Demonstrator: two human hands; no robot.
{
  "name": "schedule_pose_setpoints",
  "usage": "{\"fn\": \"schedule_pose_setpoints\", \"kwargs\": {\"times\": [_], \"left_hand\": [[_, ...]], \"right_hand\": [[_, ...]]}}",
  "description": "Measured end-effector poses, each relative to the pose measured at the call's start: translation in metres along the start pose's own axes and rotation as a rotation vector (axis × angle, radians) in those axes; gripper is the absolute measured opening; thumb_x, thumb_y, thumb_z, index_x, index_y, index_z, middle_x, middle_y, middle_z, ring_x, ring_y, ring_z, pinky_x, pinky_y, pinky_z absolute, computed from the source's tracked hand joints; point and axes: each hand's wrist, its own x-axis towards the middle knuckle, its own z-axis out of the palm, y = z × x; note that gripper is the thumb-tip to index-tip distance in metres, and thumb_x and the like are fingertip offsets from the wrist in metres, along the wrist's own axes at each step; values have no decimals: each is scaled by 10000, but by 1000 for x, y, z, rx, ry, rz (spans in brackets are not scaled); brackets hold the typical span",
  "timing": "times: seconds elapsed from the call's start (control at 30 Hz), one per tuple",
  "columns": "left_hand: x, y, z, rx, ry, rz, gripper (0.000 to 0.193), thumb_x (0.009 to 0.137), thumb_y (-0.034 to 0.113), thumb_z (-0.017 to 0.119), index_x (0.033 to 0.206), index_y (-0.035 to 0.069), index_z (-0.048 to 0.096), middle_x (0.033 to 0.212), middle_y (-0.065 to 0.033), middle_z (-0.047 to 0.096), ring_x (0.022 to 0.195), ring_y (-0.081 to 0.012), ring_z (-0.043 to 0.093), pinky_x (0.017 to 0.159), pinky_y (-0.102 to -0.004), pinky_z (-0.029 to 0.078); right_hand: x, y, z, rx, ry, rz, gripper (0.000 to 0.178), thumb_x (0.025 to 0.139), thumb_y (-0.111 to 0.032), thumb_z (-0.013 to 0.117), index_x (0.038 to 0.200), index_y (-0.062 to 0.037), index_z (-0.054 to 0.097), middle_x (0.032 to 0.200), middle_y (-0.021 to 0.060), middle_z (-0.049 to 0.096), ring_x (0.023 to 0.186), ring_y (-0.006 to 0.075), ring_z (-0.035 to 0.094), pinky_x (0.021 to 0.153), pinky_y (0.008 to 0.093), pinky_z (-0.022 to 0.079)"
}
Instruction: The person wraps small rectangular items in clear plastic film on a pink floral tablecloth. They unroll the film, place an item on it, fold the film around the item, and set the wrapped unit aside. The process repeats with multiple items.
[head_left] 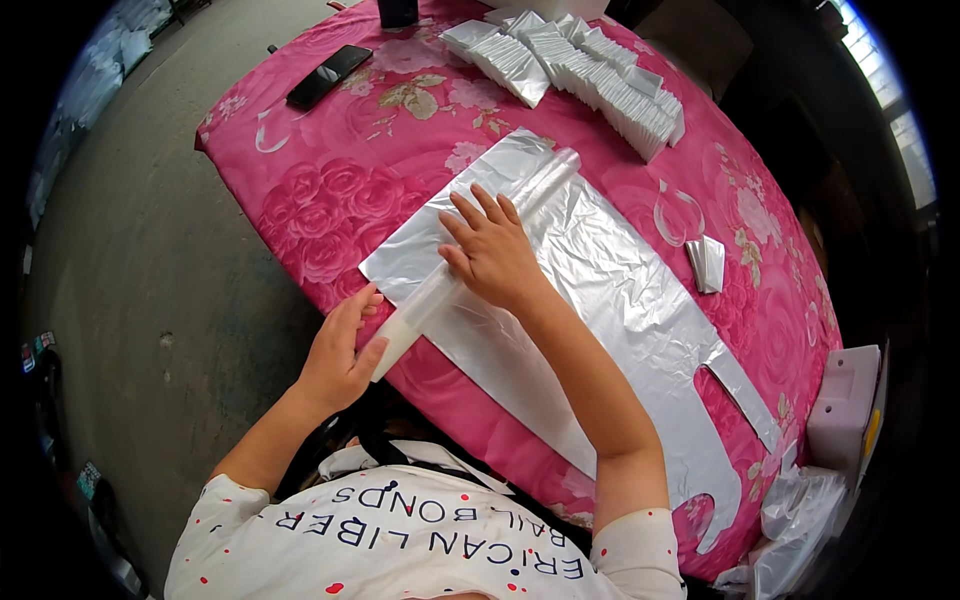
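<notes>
A silvery-white plastic carrier bag [600,290] with cut-out handles lies flat across the table, its handle end toward the lower right. Across its far-left part runs a long pale flat strip [400,335], with clear-looking film lying over much of it. My right hand [492,250] rests palm down on the strip and bag, fingers spread. At the strip's near end is my left hand [340,350], thumb against the end and fingers stretched out beside it, near the bag's left corner. Whether the left fingers press on anything is unclear.
A pink rose-patterned cloth [320,215] covers the table. Rows of small folded white packets [590,75] stand at the back, with a few folded pieces [706,264] at right. A black phone [329,76] lies at far left. Crumpled plastic [800,510] sits beside a whitish box [840,400].
</notes>
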Motion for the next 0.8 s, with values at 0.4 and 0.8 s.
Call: {"fn": "schedule_pose_setpoints", "kwargs": {"times": [0.4,0.8], "left_hand": [[22,15,-1,-464,-328,-489,682,692,215,760,1242,-34,443,905,-122,640,756,-165,623,677,-262,479],[38,69,77,-851,-730,-302,741,782,435,643,1261,-68,385,1019,-164,574,803,-183,610,666,-288,511]], "right_hand": [[31,-32,31,1122,730,821,811,782,-168,600,1365,83,94,1304,295,349,1222,376,370,1010,446,298],[-79,-35,-95,1638,763,681,522,757,-156,678,1150,15,381,827,91,541,735,157,582,683,310,522]]}}
